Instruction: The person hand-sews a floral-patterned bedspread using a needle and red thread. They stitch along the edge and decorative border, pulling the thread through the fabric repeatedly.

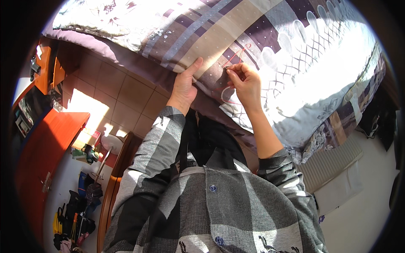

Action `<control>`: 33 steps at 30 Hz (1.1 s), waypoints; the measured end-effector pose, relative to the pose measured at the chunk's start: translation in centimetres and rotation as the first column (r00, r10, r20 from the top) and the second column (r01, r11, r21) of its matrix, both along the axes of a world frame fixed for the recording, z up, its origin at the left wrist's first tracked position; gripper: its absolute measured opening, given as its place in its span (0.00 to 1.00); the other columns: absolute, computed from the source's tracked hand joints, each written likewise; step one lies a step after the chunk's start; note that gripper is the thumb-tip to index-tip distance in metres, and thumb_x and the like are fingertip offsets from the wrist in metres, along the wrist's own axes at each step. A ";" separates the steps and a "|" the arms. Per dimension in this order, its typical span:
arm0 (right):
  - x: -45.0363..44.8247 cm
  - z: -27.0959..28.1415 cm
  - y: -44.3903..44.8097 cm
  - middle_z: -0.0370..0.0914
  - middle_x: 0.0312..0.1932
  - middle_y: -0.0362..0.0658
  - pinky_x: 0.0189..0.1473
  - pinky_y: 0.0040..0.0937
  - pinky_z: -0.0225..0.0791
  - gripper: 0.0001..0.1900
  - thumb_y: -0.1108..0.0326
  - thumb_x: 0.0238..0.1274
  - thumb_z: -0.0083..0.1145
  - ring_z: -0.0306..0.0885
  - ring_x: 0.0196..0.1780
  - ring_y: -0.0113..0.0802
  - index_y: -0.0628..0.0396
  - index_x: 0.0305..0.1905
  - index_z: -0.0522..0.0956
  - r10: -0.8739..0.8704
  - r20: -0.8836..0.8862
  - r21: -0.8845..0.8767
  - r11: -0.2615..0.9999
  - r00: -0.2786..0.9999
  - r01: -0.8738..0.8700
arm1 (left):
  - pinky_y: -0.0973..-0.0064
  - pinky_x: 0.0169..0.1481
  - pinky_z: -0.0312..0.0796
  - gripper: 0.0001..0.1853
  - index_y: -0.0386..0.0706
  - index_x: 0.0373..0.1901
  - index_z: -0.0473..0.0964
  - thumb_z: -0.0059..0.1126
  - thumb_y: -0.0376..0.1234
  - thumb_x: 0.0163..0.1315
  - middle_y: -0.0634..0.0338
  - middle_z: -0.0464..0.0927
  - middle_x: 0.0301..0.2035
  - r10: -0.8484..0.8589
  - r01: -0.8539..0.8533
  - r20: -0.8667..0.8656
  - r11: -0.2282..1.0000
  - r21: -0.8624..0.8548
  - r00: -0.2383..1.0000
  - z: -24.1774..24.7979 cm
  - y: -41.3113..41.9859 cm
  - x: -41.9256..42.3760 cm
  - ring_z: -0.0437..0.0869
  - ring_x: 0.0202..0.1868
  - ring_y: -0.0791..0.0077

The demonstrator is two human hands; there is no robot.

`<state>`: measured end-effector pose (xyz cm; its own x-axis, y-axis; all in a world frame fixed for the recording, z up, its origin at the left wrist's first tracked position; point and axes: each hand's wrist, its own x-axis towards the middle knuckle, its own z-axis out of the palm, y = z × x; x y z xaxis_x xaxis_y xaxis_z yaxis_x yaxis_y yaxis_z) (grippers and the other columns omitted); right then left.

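A patchwork-print quilt (218, 38) in purple, beige and white lies before me on a bed. My left hand (185, 88) holds its near edge, the thumb on top and the other fingers hidden beneath the cloth. Just to the right, my right hand (248, 83) has thumb and forefinger pinched together close above the fabric. Red thread (242, 53) lies in a loose loop beyond these fingertips, and more of it shows below the hand. A small dark bit shows at the pinch; whether it is a needle is too small to tell.
A plain purple cloth (91, 44) hangs along the bed's side. To the left are a tiled floor (126, 95), a red wooden door (53, 151) and a pedestal fan (110, 144). On the right, a ribbed white radiator (332, 161) stands by the quilt's corner.
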<state>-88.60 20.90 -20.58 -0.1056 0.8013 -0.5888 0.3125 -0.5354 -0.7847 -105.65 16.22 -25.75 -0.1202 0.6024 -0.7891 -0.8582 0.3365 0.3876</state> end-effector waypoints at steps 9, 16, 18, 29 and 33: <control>-1.7 -0.9 0.8 0.77 0.25 0.36 0.27 0.21 0.68 0.03 0.72 0.65 0.61 0.73 0.24 0.21 0.60 0.37 0.79 0.062 0.012 0.015 0.998 0.998 -0.062 | 0.71 0.61 0.69 0.24 0.40 0.55 0.76 0.74 0.34 0.57 0.62 0.79 0.51 -0.042 0.041 0.049 0.999 0.023 0.998 0.7 0.4 -0.4 0.79 0.53 0.72; -3.1 -2.4 2.0 0.76 0.26 0.37 0.27 0.21 0.67 0.04 0.71 0.65 0.62 0.73 0.26 0.21 0.59 0.37 0.78 0.140 0.027 0.030 0.990 0.990 -0.141 | 0.73 0.58 0.70 0.22 0.39 0.53 0.77 0.72 0.36 0.60 0.62 0.81 0.49 -0.137 0.137 0.073 0.991 -0.002 0.988 0.9 0.4 -1.1 0.80 0.52 0.73; -2.4 -2.2 1.8 0.75 0.25 0.36 0.27 0.21 0.67 0.05 0.70 0.66 0.62 0.72 0.26 0.20 0.59 0.37 0.78 0.124 0.043 -0.013 0.992 0.991 -0.123 | 0.74 0.55 0.70 0.22 0.39 0.52 0.77 0.72 0.37 0.59 0.63 0.81 0.49 -0.129 0.130 0.066 0.991 -0.009 0.989 0.7 0.4 -1.1 0.80 0.51 0.75; -2.1 -2.1 1.1 0.73 0.25 0.38 0.27 0.21 0.63 0.03 0.72 0.72 0.53 0.69 0.24 0.21 0.57 0.42 0.71 0.148 -0.057 -0.022 0.988 0.987 -0.150 | 0.74 0.58 0.68 0.18 0.41 0.50 0.79 0.71 0.35 0.60 0.64 0.82 0.48 -0.033 0.033 0.101 0.999 0.004 0.994 1.1 0.2 -0.4 0.80 0.52 0.74; -2.6 -2.3 1.5 0.74 0.23 0.39 0.25 0.25 0.66 0.04 0.72 0.70 0.54 0.70 0.23 0.24 0.58 0.41 0.70 0.174 -0.075 0.018 0.985 0.982 -0.173 | 0.70 0.60 0.71 0.18 0.42 0.54 0.77 0.66 0.36 0.65 0.63 0.81 0.50 -0.066 0.068 0.102 0.998 -0.016 0.993 0.9 0.2 -0.3 0.81 0.53 0.72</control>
<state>-91.17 22.36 -22.91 -0.2877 0.7737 -0.5645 0.3389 -0.4690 -0.8156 -105.98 16.45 -24.89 0.0013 0.5910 -0.8067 -0.8680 0.4013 0.2926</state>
